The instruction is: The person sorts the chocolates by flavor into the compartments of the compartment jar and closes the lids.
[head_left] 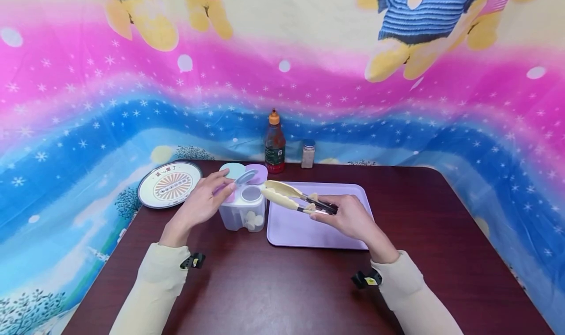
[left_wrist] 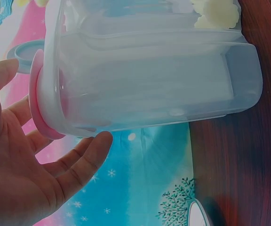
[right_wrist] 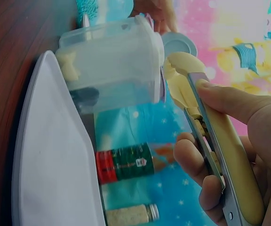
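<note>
My right hand (head_left: 348,215) grips a pair of cream tongs (head_left: 282,198), their tips at the round opening (head_left: 251,193) of a clear storage container (head_left: 231,216). A raised grey-blue lid (head_left: 246,177) stands beside that opening. My left hand (head_left: 200,197) rests at the container's top, its thumb touching the raised lid and the other fingers spread around the pink lid (left_wrist: 43,101). White pieces (head_left: 253,220) lie low inside the container, also visible in the right wrist view. Green (head_left: 232,169) and purple (head_left: 258,174) lids cover its back compartments.
A lilac tray (head_left: 304,232) lies right of the container, under the tongs and right hand. To the left sits a patterned plate (head_left: 169,184). Behind stand a red sauce bottle (head_left: 275,148) and a small shaker jar (head_left: 308,156), near the printed cloth backdrop (head_left: 212,114).
</note>
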